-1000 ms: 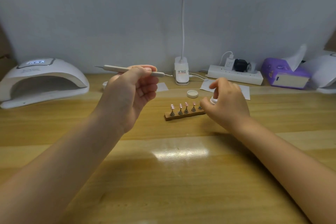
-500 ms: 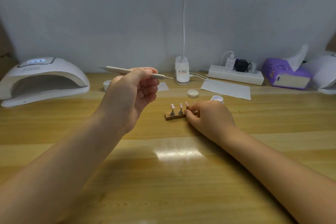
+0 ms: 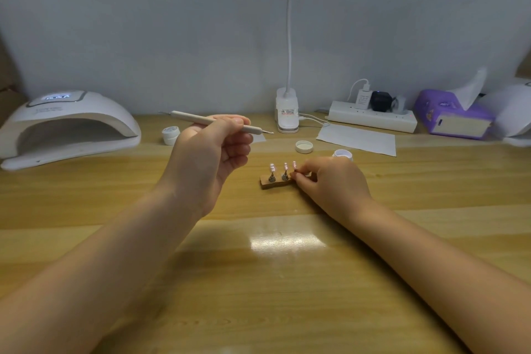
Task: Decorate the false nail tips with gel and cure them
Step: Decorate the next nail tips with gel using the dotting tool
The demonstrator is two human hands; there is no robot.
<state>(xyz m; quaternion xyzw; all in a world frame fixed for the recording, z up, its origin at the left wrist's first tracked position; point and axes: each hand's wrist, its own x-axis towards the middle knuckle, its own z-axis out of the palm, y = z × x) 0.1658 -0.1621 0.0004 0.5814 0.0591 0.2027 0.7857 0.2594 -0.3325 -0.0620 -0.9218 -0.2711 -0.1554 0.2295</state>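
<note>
Pale grey wall behind a glossy wooden table catching lamp glare

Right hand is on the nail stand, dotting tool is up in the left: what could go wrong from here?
1. The right hand grips the wooden stand at one end; lifting it might tip it, and fingers could smear the tips.
2. The open gel jar sits just behind that hand and might get knocked.
3. The left hand holds the dotting tool with its point toward the lamp base.
</note>
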